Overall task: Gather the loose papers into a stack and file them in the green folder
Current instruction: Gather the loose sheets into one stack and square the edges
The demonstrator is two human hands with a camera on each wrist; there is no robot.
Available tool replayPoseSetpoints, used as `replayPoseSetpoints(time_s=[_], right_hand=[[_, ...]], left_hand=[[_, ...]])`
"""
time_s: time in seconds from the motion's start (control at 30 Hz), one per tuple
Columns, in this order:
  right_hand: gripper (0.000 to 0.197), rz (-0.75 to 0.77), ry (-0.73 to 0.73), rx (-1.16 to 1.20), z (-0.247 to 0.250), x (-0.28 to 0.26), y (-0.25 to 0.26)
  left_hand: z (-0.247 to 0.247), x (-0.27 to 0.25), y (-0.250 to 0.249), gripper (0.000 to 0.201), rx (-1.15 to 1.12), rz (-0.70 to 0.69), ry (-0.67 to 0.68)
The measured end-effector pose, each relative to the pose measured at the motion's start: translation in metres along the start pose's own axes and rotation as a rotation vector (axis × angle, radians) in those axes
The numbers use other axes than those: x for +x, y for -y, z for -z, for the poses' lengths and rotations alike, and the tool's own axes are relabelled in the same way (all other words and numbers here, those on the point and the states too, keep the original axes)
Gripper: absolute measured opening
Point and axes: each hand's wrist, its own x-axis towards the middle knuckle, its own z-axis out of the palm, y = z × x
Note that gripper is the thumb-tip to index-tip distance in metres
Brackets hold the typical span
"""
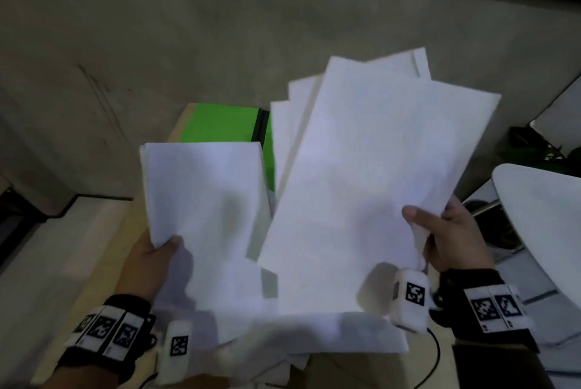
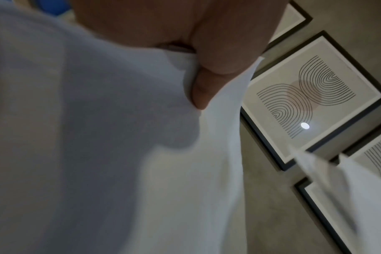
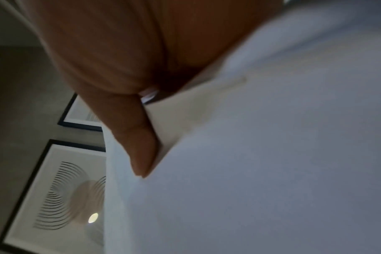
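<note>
Loose white paper sheets fill both hands above the bright green flat folder (image 1: 220, 124). Nearer than the folder, the left hand (image 1: 147, 259) pinches a small neat sheaf (image 1: 204, 193) at its lower corner, thumb on top. Right of the folder, the right hand (image 1: 452, 240) grips a fanned, uneven bundle (image 1: 361, 174).

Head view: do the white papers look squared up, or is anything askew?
Askew. The right hand holds a fanned bundle of white sheets, corners splayed at different angles. The left hand holds a neater white bundle. More loose sheets lie beneath; the green folder is partly covered.
</note>
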Motion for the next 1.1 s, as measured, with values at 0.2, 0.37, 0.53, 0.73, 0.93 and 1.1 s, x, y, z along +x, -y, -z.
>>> replayPoseSetpoints(time_s=[0.2,0.37,0.53,0.73,0.93,1.1], right_hand=[[0.036,-0.086,0.064,0.030,-0.054,0.006,-0.035],[0.027,-0.180,0.023,-0.312,-0.077,0.000,-0.075],[0.027,-0.279,0.233,-0.589,-0.080,-0.002,-0.083],[0.031,-0.330,0.090,-0.302,-0.080,0.012,-0.075],[0.038,-0.118,0.086,-0.283,-0.084,0.004,-0.058],[0.044,-0.044,0.190,-0.159,-0.085,-0.008,-0.046]], left_hand=[[-0.029,-0.015,-0.017,0.016,-0.047,0.073,0.122],[-0.036,-0.030,-0.038,0.013,-0.019,0.037,0.198],[-0.036,-0.026,-0.043,0.012,-0.012,0.068,0.226],[-0.039,-0.018,-0.034,0.046,-0.319,0.021,0.402],[-0.044,-0.022,-0.039,0.038,0.055,-0.407,0.321],[-0.044,-0.031,-0.050,0.048,-0.060,-0.538,0.335]])
